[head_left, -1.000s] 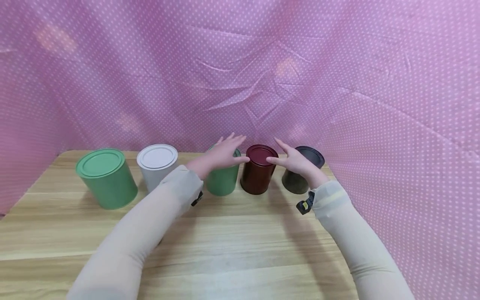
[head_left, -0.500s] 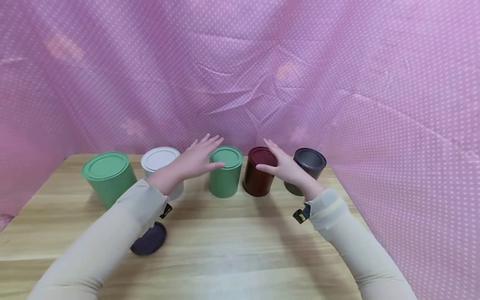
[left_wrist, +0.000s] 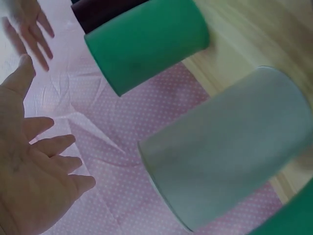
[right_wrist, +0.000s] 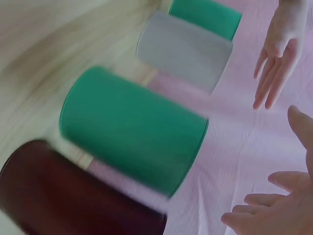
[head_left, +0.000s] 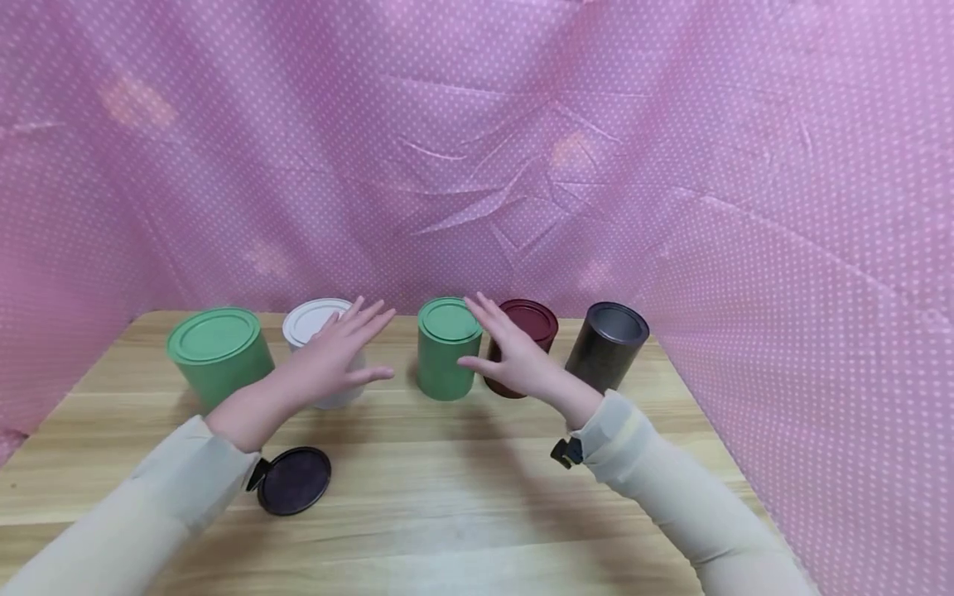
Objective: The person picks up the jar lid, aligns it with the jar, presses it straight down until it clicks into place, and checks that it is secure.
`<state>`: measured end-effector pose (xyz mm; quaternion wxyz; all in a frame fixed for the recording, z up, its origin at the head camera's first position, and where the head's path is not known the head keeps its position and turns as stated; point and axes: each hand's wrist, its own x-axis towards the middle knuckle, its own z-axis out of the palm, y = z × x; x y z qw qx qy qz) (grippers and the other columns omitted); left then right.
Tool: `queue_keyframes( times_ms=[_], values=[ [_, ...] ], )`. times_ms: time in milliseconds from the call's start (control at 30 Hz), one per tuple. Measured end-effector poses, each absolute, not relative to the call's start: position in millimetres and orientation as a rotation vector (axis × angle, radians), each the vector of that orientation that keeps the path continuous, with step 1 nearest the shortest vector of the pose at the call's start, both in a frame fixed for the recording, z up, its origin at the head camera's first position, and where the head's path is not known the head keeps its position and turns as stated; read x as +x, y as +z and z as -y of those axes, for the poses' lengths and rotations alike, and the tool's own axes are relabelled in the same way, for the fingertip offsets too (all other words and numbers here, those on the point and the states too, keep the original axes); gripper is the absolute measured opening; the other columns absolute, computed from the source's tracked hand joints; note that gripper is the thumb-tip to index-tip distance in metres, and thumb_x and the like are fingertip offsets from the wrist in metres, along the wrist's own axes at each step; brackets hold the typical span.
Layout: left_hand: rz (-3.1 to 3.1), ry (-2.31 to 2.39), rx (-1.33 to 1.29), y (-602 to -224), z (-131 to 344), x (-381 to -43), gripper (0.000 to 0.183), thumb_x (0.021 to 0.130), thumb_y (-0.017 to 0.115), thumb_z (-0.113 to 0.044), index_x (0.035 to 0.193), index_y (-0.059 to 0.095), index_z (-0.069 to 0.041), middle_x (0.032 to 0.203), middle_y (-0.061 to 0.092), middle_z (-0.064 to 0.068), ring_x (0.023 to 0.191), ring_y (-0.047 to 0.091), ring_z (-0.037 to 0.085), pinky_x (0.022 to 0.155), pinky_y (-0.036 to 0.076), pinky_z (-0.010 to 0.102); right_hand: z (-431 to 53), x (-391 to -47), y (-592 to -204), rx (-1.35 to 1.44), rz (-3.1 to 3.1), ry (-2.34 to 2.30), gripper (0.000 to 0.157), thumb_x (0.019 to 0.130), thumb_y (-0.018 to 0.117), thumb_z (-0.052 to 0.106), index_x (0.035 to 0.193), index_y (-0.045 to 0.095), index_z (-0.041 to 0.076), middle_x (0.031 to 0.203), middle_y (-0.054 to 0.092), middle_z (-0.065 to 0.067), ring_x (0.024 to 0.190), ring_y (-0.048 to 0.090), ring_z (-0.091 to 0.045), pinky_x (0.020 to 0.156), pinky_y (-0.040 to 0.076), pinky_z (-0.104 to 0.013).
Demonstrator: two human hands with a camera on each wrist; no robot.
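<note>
My left hand (head_left: 324,356), fingers spread and straight, hovers in front of the white can (head_left: 316,319) and overlaps it in the head view. Nothing is in it; the left wrist view has the palm beside the grey-white can (left_wrist: 230,147). My right hand (head_left: 522,356) is held up with fingers extended, between the middle green can (head_left: 449,356) and the dark red can (head_left: 532,319), partly hiding the red one. It too holds nothing. In the right wrist view its fingers (right_wrist: 264,200) point toward the green can (right_wrist: 132,129), apart from it.
A larger green can (head_left: 219,352) stands at the left and a black can (head_left: 607,348) at the right of the row. One round black lid (head_left: 296,482) lies on the wooden table (head_left: 417,530) near the left wrist. A pink dotted cloth (head_left: 477,149) hangs behind.
Both hands have moved left: the left from the middle green can to the white can, the right from the black can to the red one. The black lid, hidden before, now shows.
</note>
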<state>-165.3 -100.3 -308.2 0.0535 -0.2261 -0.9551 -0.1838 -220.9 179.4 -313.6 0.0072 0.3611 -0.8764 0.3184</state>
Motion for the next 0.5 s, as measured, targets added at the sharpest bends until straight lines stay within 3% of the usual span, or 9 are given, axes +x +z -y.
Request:
queue_keyframes(
  times_ms=[233, 500],
  values=[
    [2.847, -0.465, -0.702, -328, 118, -141, 0.079, 0.087, 0.069, -0.041, 0.149, 0.035, -0.005, 0.155, 0.03, 0.021, 0.144, 0.021, 0.045, 0.113, 0.019, 0.065, -152, -196, -318, 1.243, 2.735, 0.995, 0.082, 0.089, 0.07, 0.03, 0.155, 0.023, 0.014, 0.162, 0.015, -0.011, 0.149, 0.017, -0.029, 0.119, 0.022, -0.048],
    [2.807, -0.472, -0.672, -349, 142, -116, 0.08, 0.086, 0.07, -0.041, 0.15, 0.035, -0.008, 0.155, 0.032, 0.018, 0.145, 0.022, 0.042, 0.117, 0.018, 0.059, -120, -176, -328, 1.432, 2.741, 0.94, 0.083, 0.09, 0.068, 0.033, 0.156, 0.02, 0.015, 0.163, 0.012, -0.008, 0.15, 0.012, -0.023, 0.12, 0.022, -0.043]
  ],
)
